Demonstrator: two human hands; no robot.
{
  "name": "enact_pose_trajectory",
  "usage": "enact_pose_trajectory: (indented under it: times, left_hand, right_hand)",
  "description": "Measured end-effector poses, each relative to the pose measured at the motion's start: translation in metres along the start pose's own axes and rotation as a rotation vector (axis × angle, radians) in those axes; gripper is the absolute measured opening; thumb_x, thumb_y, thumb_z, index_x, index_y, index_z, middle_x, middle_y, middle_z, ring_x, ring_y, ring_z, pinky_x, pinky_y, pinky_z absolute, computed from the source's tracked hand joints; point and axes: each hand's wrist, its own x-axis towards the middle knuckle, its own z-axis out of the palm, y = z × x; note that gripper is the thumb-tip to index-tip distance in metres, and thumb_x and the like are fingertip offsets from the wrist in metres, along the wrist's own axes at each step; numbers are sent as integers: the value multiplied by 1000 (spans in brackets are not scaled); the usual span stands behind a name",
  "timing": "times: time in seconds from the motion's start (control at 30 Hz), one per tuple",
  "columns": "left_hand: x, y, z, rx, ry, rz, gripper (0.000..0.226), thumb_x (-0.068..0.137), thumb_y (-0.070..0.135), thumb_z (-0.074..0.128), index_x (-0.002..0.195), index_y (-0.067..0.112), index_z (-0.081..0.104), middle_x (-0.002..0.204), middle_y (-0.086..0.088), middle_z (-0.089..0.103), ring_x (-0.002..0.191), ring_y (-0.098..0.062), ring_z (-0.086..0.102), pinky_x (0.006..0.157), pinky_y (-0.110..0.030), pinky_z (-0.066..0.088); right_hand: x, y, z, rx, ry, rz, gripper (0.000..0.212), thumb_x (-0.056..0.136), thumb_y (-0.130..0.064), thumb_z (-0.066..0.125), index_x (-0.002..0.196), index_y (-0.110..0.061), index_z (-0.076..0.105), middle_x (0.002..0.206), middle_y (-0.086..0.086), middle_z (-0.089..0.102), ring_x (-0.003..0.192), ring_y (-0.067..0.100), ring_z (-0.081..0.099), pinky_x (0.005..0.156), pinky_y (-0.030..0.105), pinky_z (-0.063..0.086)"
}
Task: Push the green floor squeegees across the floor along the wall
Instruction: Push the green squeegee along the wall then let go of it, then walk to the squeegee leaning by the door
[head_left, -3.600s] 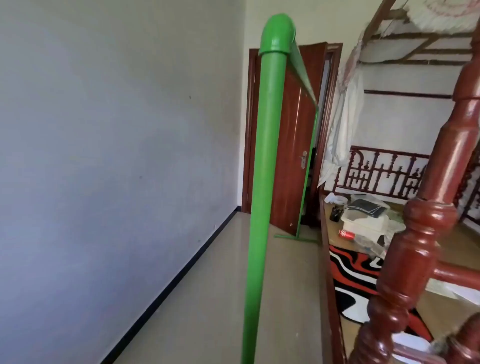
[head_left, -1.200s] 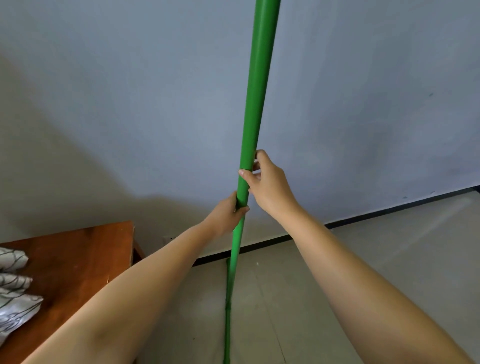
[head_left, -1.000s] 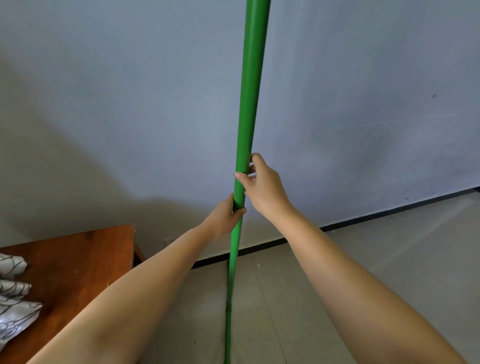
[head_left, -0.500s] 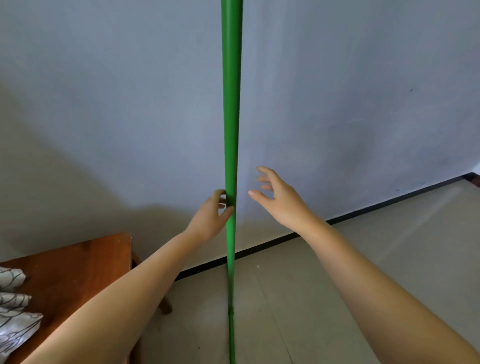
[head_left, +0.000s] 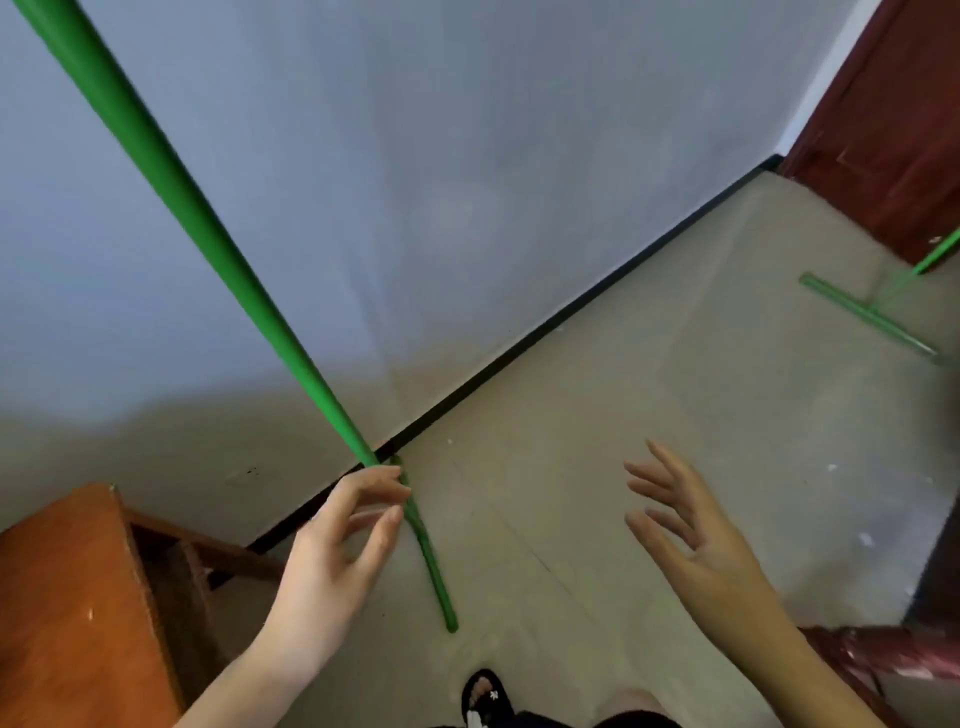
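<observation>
A person's left hand (head_left: 332, 561), at lower centre of the frame, pinches the green handle (head_left: 208, 228) of a floor squeegee between thumb and fingertips, the remaining fingers loosely curled and the palm off the pole. The handle runs as a long diagonal from the upper left corner down to that light grip, and below the hand the pole carries on to a green end (head_left: 449, 621) resting on the beige floor (head_left: 675, 415), just above a sandalled foot (head_left: 485, 693) at the bottom edge. The right hand (head_left: 696, 540), at lower right of centre, is spread wide with fingers splayed and palm turned toward the pole, holding nothing and well apart from the handle. Behind the pole a pale blue-grey wall (head_left: 467, 156) meets the floor along a black skirting line (head_left: 571, 317) that climbs toward the upper right. At the right edge of the frame a second green squeegee (head_left: 867, 317) lies with its blade flat on the floor, near a dark red door (head_left: 893, 119). A wooden bench (head_left: 67, 613) fills the lower left corner, beside the wall.
</observation>
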Motion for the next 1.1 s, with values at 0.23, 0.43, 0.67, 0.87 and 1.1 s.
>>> enact_pose_trajectory:
  times: [0.23,0.43,0.67,0.87,1.1]
  left_hand:
    - [6,12,100,-42,-103,-115,43,85,5,55,94,47,54,99,19,64,92,1,62,80,-14,50]
    - [56,57,195,-67,-149,-83,40,85,4,56,97,42,51,95,9,66,91,4,61,78,-5,47]
    - [123,129,312,-92,-252,-23,38,85,5,55,97,41,50,96,6,65,93,6,59,80,-16,43]
    - [189,154,390,-55,-318,6,35,86,6,54,97,39,51,98,14,64,92,7,59,73,-5,47]
    - [309,196,488,-62,-439,66,35,86,5,53,95,39,51,90,7,66,91,4,59,76,-14,42]
  right_hand:
    - [-45,51,-52,190,341,169,49,73,-34,55,113,-59,39,119,-31,54,111,-3,54,88,27,49]
    - [-27,86,-134,244,474,209,50,71,-33,56,115,-51,43,116,-28,57,108,-1,57,84,8,46]
    - [6,131,-250,217,585,238,71,79,-2,60,95,-70,48,104,-13,67,95,-7,60,74,3,45]
    - [53,164,-318,268,648,281,62,78,10,55,106,-44,43,112,-7,56,88,-13,59,73,1,44]
    - [156,196,-404,249,792,273,55,80,-6,59,108,-50,45,105,-21,64,100,-3,58,78,17,49]
